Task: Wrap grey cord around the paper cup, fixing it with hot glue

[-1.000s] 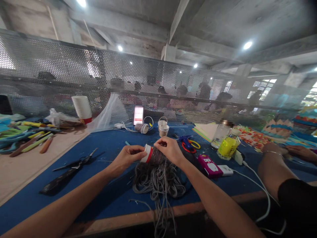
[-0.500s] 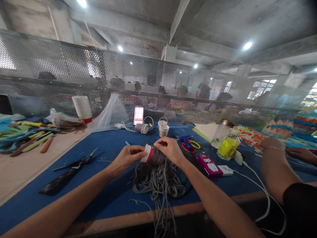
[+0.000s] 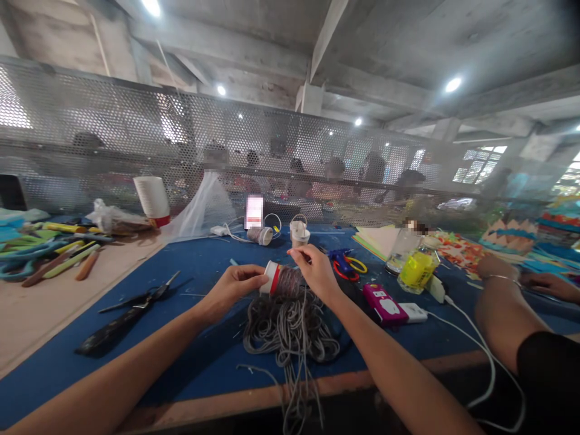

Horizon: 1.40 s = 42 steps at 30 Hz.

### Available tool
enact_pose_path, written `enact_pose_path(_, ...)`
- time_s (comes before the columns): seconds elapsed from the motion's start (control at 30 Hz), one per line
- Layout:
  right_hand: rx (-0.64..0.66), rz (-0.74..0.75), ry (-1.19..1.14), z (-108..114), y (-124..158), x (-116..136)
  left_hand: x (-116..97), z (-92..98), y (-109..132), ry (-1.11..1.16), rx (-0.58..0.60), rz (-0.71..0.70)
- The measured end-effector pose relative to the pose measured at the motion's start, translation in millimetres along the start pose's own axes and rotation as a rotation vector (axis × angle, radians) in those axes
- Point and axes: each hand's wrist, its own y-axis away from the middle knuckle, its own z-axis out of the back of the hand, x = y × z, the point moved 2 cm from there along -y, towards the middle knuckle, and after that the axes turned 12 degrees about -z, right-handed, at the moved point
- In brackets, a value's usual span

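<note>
We see a small white cup point(image 3: 270, 278) with a red band, tipped sideways and wound in grey-brown cord point(image 3: 290, 281), held just above the blue counter point(image 3: 203, 269). Our left hand point(image 3: 233, 287) grips its rim end and our right hand point(image 3: 317, 273) pinches the cord at the wrapped end. The loose heap point(image 3: 290, 331) lies beneath, with black scissors point(image 3: 136, 299) to the left.

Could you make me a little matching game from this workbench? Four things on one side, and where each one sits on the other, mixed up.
Things:
1. cord-wrapped cup
2. scissors
3. pink device
4. stack of white cups

Places:
a. on the blue mat, right of the right hand
b. far back left, by the mesh screen
c. held in the left hand
d. on the blue mat, left of the left hand

Pairs: 1-c, 2-d, 3-a, 4-b.
</note>
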Motion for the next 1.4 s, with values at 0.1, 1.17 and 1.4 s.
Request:
enact_pose_path(0.1,-0.003,-0.077,0.044,1.3,-1.9,-5.1,1.0,0.5,-0.3,0.067,-0.035,0.039)
enact_pose_path(1.17,0.227,-0.097,-0.056,-3.5,7.8,2.3,6.8,11.8,-6.4,0.302,-0.183,0.094)
enact_pose_path(1.4,0.239,-0.003,-0.052,-4.5,9.0,2.9,6.6,11.9,-6.1,0.240,-0.173,0.082)
